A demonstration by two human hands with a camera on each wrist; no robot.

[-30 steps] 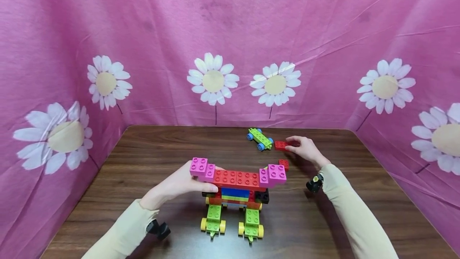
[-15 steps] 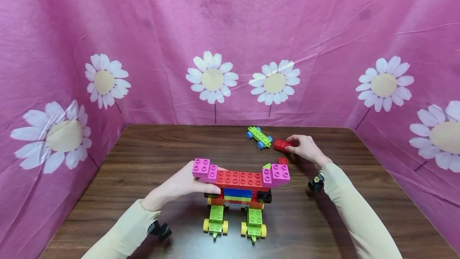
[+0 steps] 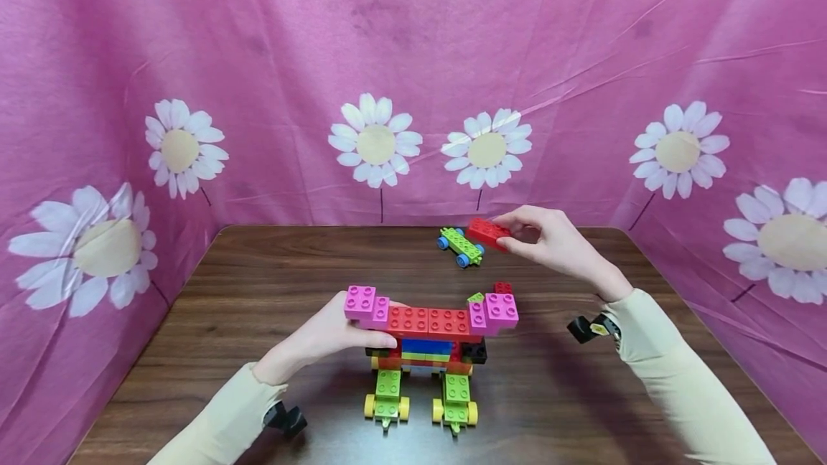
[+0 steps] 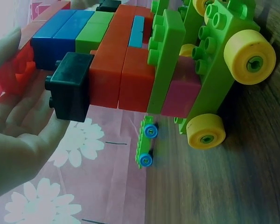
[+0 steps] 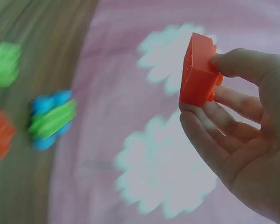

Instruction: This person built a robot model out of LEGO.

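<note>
A toy-brick structure on wheels [image 3: 428,320] stands near the front middle of the table, with pink bricks at both top ends. My left hand [image 3: 329,332] grips its left side under the top red bricks, thumb in front and the other fingers mostly hidden behind. In the left wrist view, a black brick [image 4: 71,86] juts from the side near that hand. My right hand [image 3: 558,242] pinches a red brick [image 3: 484,231] between thumb and fingers. In the right wrist view the red brick [image 5: 198,70] is held up in the air, apart from the other pieces.
At the back lies a green wheeled base with blue wheels [image 3: 460,245]. Behind the structure's right end are a small red brick [image 3: 502,288] and a partly hidden green piece [image 3: 476,298]. A pink flowered cloth [image 3: 413,41] hangs around the wooden table [image 3: 291,257].
My right hand has taken the red brick from the table and raised it, tilting it on the way. My left hand stays on the structure, which has hardly shifted.
</note>
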